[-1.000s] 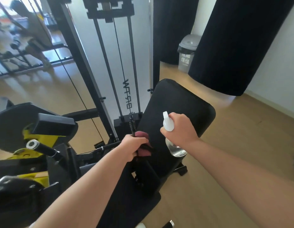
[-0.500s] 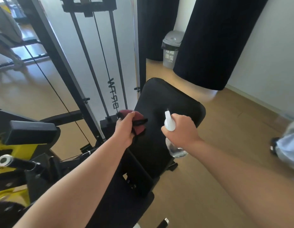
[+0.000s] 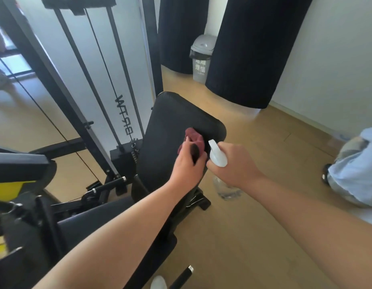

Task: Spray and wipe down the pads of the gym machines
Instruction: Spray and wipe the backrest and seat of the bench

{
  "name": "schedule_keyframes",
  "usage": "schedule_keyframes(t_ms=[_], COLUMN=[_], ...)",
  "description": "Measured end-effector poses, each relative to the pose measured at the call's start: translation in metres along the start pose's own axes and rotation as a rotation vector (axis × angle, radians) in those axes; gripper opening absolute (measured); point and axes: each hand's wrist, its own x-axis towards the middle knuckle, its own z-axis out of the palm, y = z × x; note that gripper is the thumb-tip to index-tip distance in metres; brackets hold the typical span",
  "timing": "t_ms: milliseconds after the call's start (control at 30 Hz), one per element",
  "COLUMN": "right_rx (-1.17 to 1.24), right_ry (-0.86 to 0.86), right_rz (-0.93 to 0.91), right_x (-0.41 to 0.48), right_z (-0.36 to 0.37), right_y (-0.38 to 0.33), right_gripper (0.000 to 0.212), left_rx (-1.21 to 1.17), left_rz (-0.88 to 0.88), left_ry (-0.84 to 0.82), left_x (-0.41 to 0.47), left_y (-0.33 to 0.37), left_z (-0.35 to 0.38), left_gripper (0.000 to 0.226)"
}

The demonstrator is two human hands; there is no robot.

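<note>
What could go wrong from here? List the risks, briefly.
1. The cloth is bunched in the left hand, so it touches only a small patch of the back pad; the edges may get missed.
2. The spray bottle in the right hand has its nozzle close to the left hand; a squeeze would likely wet skin, not pad.
3. A person stands close on the right; mist may drift onto them.

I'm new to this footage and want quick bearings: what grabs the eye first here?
At centre, the left hand holds a maroon cloth against the black back pad, while the right hand grips a spray bottle just beside it. Behind them, a large black punching bag hangs at upper right, with a grey bin to its left.
</note>
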Motion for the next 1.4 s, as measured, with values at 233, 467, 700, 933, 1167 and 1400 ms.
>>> schedule_keyframes(t_ms=[233, 467, 700, 933, 1167, 1400], right_rx=[-0.045, -0.05, 0.021, 0.35, 0.471, 0.374], right_ry=[-0.106, -0.114, -0.191, -0.363, -0.424, -0.648], right_rz=[-0.066, -0.085, 0.061, 0.297, 0.333, 0.495], right_x=[0.04, 0.107, 0.162, 0.178, 0.204, 0.22], right_z=[-0.008, 0.005, 0.021, 0.0, -0.052, -0.061], right_y=[-0.015, -0.049, -0.063, -0.064, -0.048, -0.017], right_gripper=[0.025, 0.028, 0.022, 0.013, 0.031, 0.016], left_rx=[0.374, 0.417, 0.181, 0.12, 0.196, -0.361], left_rz=[0.136, 0.172, 0.138, -0.073, 0.388, -0.185], left_ry=[-0.202, -0.131, 0.081, 0.194, 0.058, 0.341], left_x=[0.025, 0.088, 0.175, 0.236, 0.115, 0.158], left_y=[-0.016, -0.035, -0.035, -0.029, -0.063, -0.02], left_z=[0.028, 0.017, -0.034, -0.076, -0.012, -0.021], left_gripper=[0.108, 0.123, 0.093, 0.056, 0.054, 0.052])
